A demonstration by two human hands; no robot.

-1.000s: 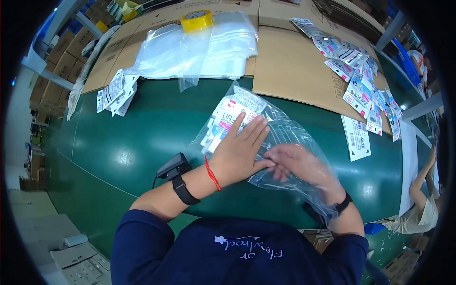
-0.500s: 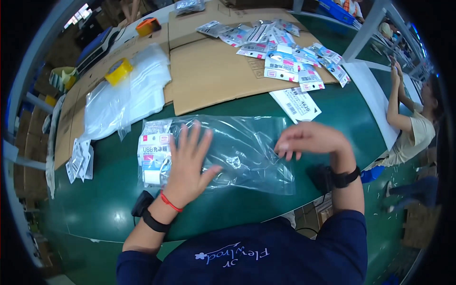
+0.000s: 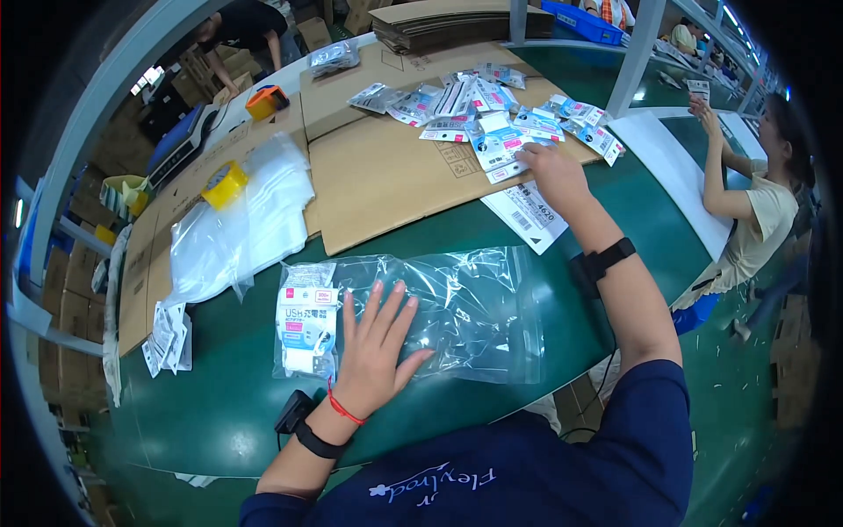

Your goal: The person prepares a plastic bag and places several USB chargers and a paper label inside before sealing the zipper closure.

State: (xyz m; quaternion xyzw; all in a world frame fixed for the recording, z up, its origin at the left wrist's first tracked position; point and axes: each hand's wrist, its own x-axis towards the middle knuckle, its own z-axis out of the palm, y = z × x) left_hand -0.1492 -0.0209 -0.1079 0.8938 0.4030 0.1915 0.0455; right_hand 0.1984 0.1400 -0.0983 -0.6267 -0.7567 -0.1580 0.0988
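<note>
A large clear zip bag (image 3: pixel 457 307) lies flat on the green table (image 3: pixel 219 413), with a white packaged item (image 3: pixel 306 325) inside its left end. My left hand (image 3: pixel 376 347) rests flat and open on the bag beside that item. My right hand (image 3: pixel 555 171) reaches far forward and touches a small white and blue packet (image 3: pixel 507 156) at the near edge of a pile of such packets (image 3: pixel 492 110) on cardboard. Its fingers are hidden from me, so I cannot tell whether it grips anything.
A white label sheet (image 3: pixel 530 212) lies near my right wrist. Flat cardboard sheets (image 3: pixel 386 176), a stack of clear bags (image 3: pixel 241 224) and yellow tape rolls (image 3: pixel 224 183) sit to the left. Another person (image 3: pixel 760 202) works at the right. Small packets (image 3: pixel 167 338) lie at the table's left edge.
My right hand left the bag's right end and stretched forward to the packet pile. My left hand stayed flat on the bag.
</note>
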